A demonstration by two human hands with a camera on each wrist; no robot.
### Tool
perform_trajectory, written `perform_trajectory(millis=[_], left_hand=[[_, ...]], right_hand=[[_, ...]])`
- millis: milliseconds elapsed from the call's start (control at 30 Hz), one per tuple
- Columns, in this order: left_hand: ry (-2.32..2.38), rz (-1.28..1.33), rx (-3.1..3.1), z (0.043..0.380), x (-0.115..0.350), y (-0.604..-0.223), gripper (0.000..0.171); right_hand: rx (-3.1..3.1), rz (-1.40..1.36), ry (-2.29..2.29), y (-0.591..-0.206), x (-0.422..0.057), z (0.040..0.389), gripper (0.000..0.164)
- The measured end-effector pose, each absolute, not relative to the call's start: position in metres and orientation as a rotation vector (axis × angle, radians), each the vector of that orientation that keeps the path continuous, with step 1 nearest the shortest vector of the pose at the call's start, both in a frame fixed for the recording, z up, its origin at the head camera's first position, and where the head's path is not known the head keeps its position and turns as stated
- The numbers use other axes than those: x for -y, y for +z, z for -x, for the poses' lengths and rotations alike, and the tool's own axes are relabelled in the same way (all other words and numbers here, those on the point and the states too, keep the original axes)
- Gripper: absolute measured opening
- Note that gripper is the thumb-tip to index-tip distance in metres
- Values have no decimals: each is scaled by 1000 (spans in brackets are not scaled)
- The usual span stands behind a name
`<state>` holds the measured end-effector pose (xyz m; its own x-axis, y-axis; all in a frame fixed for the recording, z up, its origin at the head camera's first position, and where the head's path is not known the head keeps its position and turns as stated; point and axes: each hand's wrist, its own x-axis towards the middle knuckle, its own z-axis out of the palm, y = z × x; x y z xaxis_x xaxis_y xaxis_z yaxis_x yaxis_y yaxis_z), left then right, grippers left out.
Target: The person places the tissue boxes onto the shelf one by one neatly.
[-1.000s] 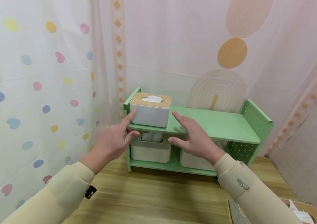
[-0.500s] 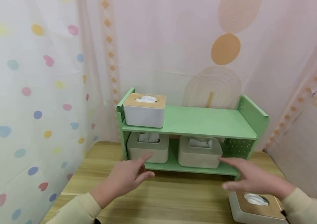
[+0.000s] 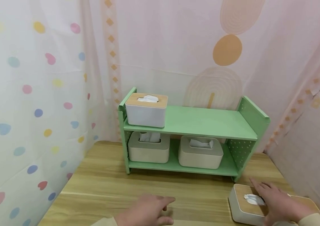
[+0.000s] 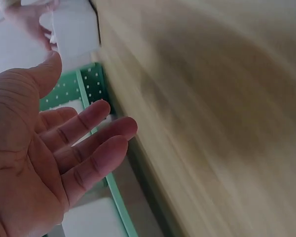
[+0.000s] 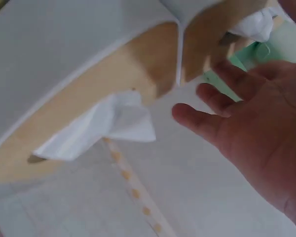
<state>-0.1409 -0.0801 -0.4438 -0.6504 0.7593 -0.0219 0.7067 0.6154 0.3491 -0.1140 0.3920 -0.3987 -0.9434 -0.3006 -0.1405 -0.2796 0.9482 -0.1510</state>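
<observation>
My right hand [image 3: 279, 202] hovers over a white tissue box with a wood lid [image 3: 242, 203] at the table's front right, fingers extended above the lid. A second wood-lidded tissue box [image 3: 308, 202] stands against it, partly hidden by the hand. In the right wrist view, the fingers [image 5: 200, 121] spread beside the lids with nothing between them. Low over the wooden table, my left hand [image 3: 147, 212] holds nothing; its palm and loosely bent fingers show in the left wrist view. A white tissue [image 3: 253, 199] pokes from the nearer box's slot.
A green two-tier shelf [image 3: 205, 121] stands at the back of the table [image 3: 92, 182]. On its top left sits a wood-lidded tissue box [image 3: 145, 115]. Two grey-lidded tissue boxes, left [image 3: 148, 153] and right [image 3: 200, 157], occupy the lower tier. Patterned curtains [image 3: 162, 47] surround the table.
Both hands have left the top-shelf tissue box. The right hand has moved right and down to the boxes at front right; the left hand has drawn back low over the table.
</observation>
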Motion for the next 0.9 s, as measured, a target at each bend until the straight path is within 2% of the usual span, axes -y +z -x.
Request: perform_trajectory(millis=[167,267,433,700,900], left_hand=[[453,-1276,-2692,133,76,-448,57],[530,-1224,-2653,131,76,-449,57],[663,-1054,-2605,130,76,-451,63],[888,-877,-2598,136,68,-458,78],[1099,-772,-2572,137,74,-458,83]], right_hand=[[-3008,496,-181,-406,-386,117,132],[-3002,513,-246,-408,-371,118,136],[-2978,618,-370,-412,-329,124,138],[-2880,737,-476,-415,-249,143,129],[-2873,719,-663,-425,-224,143,130]])
